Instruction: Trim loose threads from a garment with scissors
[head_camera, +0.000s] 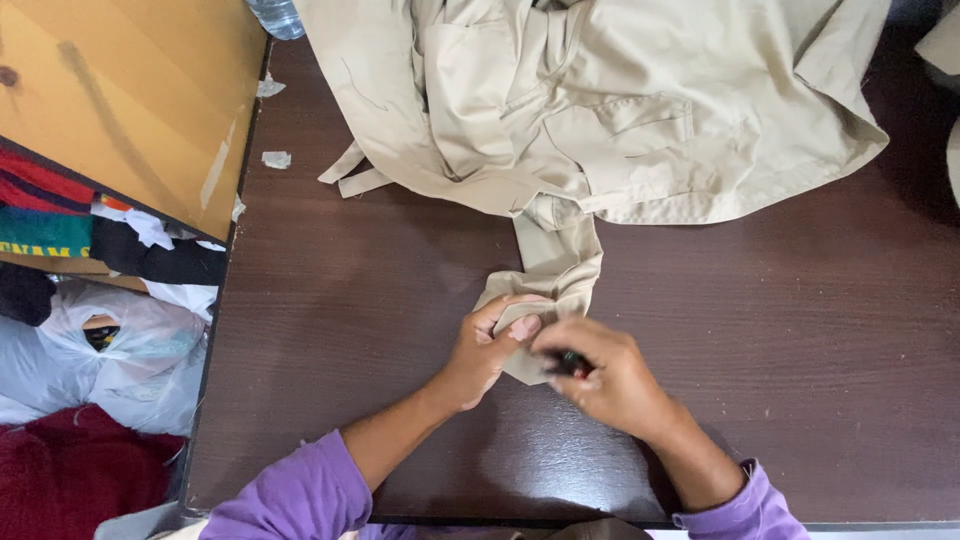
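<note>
While your left hand pinched the beige shirt's cuff at six o'clock on the dark table, your right hand closed on a small dark tool (kind unclear); you did best keeping the fabric taut.

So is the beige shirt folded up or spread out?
Spread out. The beige shirt lies loosely rumpled on the table, one sleeve end pinched by the left hand.

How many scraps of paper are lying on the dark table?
2 clearly: one scrap left of the beige garment, another above it at the table's left edge. More may hide under the garment.
</note>
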